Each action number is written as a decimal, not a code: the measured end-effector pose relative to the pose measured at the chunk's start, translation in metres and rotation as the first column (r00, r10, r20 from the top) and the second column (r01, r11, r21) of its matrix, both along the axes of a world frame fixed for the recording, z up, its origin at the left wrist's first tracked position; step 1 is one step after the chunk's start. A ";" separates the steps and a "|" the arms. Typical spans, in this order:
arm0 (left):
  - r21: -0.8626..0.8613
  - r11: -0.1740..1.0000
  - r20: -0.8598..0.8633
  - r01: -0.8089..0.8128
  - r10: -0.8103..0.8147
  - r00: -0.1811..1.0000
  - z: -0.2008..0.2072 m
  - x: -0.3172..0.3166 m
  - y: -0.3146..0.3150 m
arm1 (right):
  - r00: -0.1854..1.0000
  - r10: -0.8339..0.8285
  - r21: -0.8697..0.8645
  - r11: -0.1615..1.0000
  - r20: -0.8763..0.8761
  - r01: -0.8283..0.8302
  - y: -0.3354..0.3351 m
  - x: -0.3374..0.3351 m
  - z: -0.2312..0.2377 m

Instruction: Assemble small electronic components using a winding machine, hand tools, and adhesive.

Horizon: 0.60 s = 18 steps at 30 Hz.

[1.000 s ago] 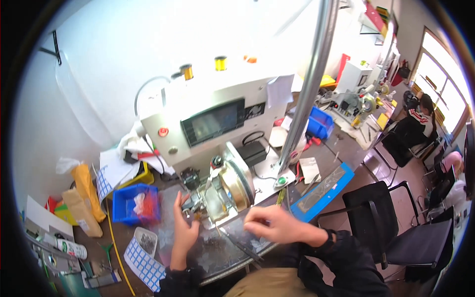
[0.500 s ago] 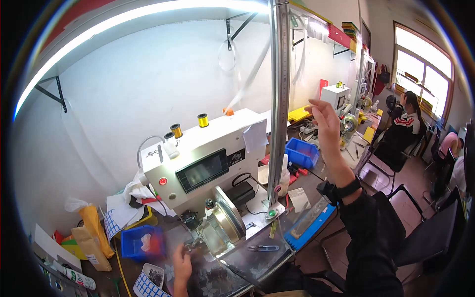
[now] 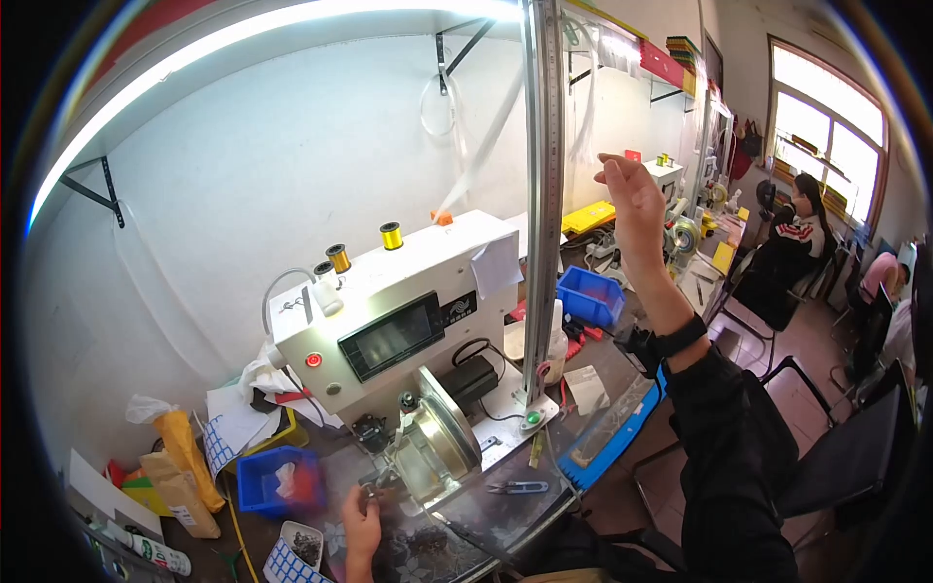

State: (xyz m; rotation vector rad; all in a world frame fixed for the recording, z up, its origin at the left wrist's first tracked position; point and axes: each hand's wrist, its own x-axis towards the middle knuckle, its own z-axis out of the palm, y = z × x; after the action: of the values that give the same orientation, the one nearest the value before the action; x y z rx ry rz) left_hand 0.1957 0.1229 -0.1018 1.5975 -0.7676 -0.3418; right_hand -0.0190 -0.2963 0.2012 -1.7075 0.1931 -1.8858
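My left hand (image 3: 362, 530) is low at the front of a white winding machine (image 3: 428, 291), beside its round metal drum (image 3: 449, 428). Its thumb and forefinger close near a small metal part (image 3: 381, 478) by the drum; what sits between them is too small to make out. My right hand (image 3: 637, 219) is raised high, right of an upright metal post (image 3: 542, 214). Thumb and fingers are drawn together in a pinch, and anything thin in them cannot be seen. A dark screen (image 3: 392, 337) fills part of the machine's front.
Spools of gold wire (image 3: 391, 236) stand on the machine. Thread snips (image 3: 518, 488) lie on the bench, with a blue bin (image 3: 277, 481) left and another blue bin (image 3: 591, 296) right. A white tray (image 3: 301, 544) holds small dark parts. A person (image 3: 799, 233) sits far right.
My right hand has risen, and its fingers are drawn closer together. My left hand stays beside the drum. The whole view has shifted slightly.
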 end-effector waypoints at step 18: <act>-0.014 1.000 -0.048 0.013 -0.014 0.999 -0.012 0.007 -0.001 | 1.000 0.000 0.056 0.998 -0.032 0.002 -0.009 -0.032 -0.033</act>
State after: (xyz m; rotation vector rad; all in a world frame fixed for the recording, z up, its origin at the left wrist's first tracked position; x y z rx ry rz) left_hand 0.2024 0.1218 -0.1142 1.5660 -0.7427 -0.3826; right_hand -0.0510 -0.3051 0.1687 -1.7009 0.2563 -1.8379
